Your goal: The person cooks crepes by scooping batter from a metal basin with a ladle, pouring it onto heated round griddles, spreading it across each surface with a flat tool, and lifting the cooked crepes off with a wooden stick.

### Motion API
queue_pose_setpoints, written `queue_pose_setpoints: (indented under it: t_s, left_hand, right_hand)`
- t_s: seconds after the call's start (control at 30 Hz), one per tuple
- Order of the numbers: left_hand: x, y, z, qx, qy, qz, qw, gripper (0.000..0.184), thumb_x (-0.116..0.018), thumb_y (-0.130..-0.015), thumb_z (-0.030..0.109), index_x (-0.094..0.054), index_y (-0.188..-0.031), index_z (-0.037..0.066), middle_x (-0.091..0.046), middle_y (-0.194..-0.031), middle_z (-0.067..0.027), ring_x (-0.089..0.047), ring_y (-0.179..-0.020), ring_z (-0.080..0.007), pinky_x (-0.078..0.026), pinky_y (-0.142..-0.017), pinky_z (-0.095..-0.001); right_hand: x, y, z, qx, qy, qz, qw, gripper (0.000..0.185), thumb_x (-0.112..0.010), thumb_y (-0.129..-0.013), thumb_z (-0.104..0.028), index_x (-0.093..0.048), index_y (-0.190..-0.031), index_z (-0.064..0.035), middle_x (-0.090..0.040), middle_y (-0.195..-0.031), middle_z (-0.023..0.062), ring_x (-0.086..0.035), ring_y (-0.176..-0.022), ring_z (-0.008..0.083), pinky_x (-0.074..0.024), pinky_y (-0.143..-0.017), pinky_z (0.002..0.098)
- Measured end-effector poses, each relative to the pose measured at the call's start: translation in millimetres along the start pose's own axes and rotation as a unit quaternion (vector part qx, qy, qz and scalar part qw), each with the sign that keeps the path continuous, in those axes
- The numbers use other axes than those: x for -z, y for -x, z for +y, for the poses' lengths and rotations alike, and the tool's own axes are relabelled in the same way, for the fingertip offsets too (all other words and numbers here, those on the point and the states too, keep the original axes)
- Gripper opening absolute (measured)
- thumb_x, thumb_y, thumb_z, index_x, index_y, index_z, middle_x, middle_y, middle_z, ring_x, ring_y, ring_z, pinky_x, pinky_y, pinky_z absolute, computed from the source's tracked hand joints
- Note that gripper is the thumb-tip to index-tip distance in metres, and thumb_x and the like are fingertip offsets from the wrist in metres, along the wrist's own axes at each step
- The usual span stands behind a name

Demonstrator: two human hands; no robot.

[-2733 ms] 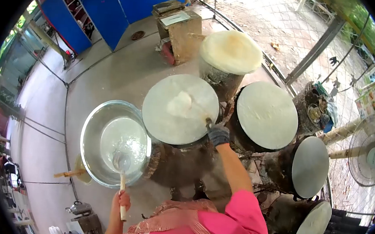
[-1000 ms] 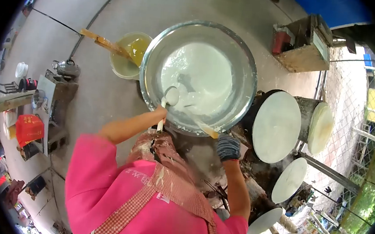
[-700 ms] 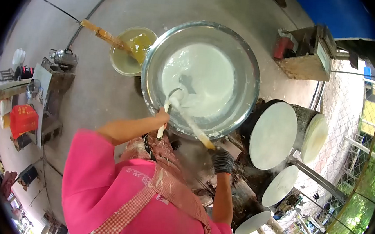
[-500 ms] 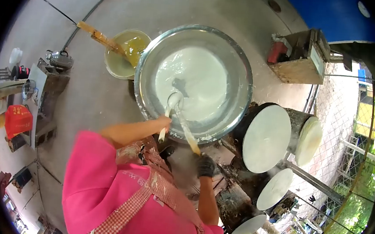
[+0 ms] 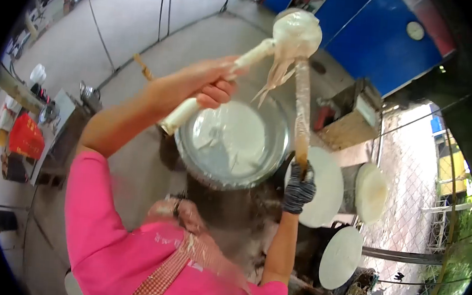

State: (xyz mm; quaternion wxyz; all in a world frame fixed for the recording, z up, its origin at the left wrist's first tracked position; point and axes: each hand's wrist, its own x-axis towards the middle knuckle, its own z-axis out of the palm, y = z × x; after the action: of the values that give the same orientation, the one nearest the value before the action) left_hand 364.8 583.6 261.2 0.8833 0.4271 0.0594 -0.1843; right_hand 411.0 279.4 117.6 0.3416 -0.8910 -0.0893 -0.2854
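My bare left hand (image 5: 210, 84) is closed round a thick white-coated stick (image 5: 253, 55), raised and slanting up to the right. In my right hand (image 5: 300, 189), which wears a dark striped glove, is a wooden stick (image 5: 302, 105) smeared with white, held nearly upright. The far ends of both sticks meet at a glossy white sticky mass (image 5: 297, 33), from which thin strands hang down. Whether a tool head lies inside the mass, I cannot tell. Below and behind is a wide metal basin (image 5: 219, 179) with a smooth white mass (image 5: 232, 130) in it.
To the right stand several drums with round white tops (image 5: 316, 187), close to my right arm. A wooden box (image 5: 355, 110) is beyond the basin. A wire fence (image 5: 412, 161) runs along the right, and a red bag (image 5: 26, 135) sits at the left.
Both hands have risen from the basin, bringing the sticks up with the white sticky mass on their ends. The view has tilted up, so the blue wall shows more.
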Motion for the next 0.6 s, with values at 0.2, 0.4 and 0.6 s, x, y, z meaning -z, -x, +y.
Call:
queue_pose_setpoints:
  t_s: [0.2, 0.4, 0.6]
  left_hand:
    - [-18.6, 17.3, 45.3, -0.214, -0.261, 0.095, 0.937, 0.051, -0.042, -0.084, 0.022, -0.019, -0.128, 0.029, -0.027, -0.05, 0.0036, -0.024, -0.032, -0.0051, -0.021, -0.026, -0.0193]
    - [96.5, -27.6, -66.1, 0.095, 0.093, 0.028, 0.991, 0.011, -0.046, -0.083, 0.02, -0.038, -0.088, 0.016, -0.027, -0.048, 0.0053, -0.026, -0.035, -0.0043, -0.019, -0.028, -0.0177]
    - [141.8, -58.0, -95.4, 0.332, 0.362, -0.017, 0.871, 0.037, -0.043, -0.085, 0.025, -0.03, -0.053, 0.01, -0.029, -0.044, 0.003, -0.027, -0.033, -0.0061, -0.024, -0.028, -0.0188]
  right_hand:
    - [-3.5, -26.8, -5.2, -0.075, -0.329, 0.021, 0.941, 0.018, -0.062, -0.072, -0.013, -0.059, -0.085, -0.0012, -0.058, -0.065, 0.0023, -0.052, -0.06, 0.0106, -0.0433, -0.059, 0.0247]
    - [-83.1, 117.4, 71.0, -0.256, -0.271, -0.223, 0.901, 0.018, -0.063, -0.071, -0.018, -0.059, -0.074, -0.001, -0.055, -0.06, 0.0028, -0.048, -0.057, 0.0136, -0.0403, -0.057, 0.0282]
    - [-32.5, 139.4, 89.4, -0.182, 0.004, -0.261, 0.948, 0.029, -0.059, -0.071, -0.027, -0.059, -0.082, 0.0005, -0.06, -0.072, 0.0156, -0.057, -0.065, 0.0261, -0.0437, -0.061, 0.0342]
